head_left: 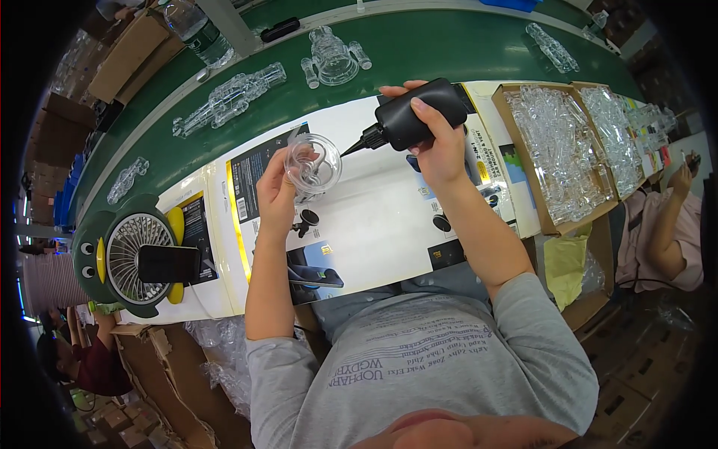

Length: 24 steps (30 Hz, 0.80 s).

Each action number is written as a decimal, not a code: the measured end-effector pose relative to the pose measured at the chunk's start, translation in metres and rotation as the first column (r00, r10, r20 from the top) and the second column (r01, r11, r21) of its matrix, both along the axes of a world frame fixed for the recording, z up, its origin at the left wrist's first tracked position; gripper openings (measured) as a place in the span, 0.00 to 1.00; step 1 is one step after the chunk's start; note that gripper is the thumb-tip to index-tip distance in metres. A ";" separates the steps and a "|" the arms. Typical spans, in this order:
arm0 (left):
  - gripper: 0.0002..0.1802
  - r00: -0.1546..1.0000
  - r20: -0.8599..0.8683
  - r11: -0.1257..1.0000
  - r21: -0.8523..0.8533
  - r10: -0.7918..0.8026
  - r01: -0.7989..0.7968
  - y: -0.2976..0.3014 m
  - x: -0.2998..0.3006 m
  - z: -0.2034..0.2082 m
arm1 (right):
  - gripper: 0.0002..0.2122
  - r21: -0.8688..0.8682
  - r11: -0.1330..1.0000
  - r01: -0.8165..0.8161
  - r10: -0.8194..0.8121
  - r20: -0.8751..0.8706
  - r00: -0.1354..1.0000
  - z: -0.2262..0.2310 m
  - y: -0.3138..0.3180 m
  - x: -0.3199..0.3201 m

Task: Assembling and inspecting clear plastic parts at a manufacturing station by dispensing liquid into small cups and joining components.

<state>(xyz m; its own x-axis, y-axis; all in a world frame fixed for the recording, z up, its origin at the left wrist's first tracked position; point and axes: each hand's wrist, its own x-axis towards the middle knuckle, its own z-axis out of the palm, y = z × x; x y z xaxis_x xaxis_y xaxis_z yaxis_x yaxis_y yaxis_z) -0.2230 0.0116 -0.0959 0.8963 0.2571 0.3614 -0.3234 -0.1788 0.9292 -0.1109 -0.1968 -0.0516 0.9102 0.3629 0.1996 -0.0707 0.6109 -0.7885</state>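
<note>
My left hand pinches a clear, round, cup-like plastic part by its left side, above the work surface. A curved shape shows inside its rim. My right hand is wrapped round a black squeeze bottle, tilted so that its thin black nozzle points left and down. The nozzle tip is at the right rim of the clear part; whether they touch I cannot tell. Printed cardboard sheets cover the surface beneath both hands.
Open cartons of clear parts stand at right. Clear assemblies lie on the green belt beyond. A green fan with a phone before it sits left. A water bottle stands far left. Co-workers sit either side.
</note>
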 end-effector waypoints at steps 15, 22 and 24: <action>0.18 0.986 -0.046 0.984 -0.087 -0.163 0.159 0.003 -0.003 0.001 | 0.14 0.007 0.999 -0.052 0.052 -0.023 0.998 -0.001 -0.003 0.004; 0.20 0.940 -0.087 0.911 -0.290 -0.330 0.293 0.007 -0.006 -0.001 | 0.14 0.046 0.995 -0.089 0.090 -0.025 0.996 0.000 -0.003 0.003; 0.20 0.929 -0.092 0.892 -0.328 -0.359 0.312 0.006 -0.007 0.002 | 0.14 0.045 0.994 -0.101 0.102 -0.023 0.995 0.001 -0.004 0.003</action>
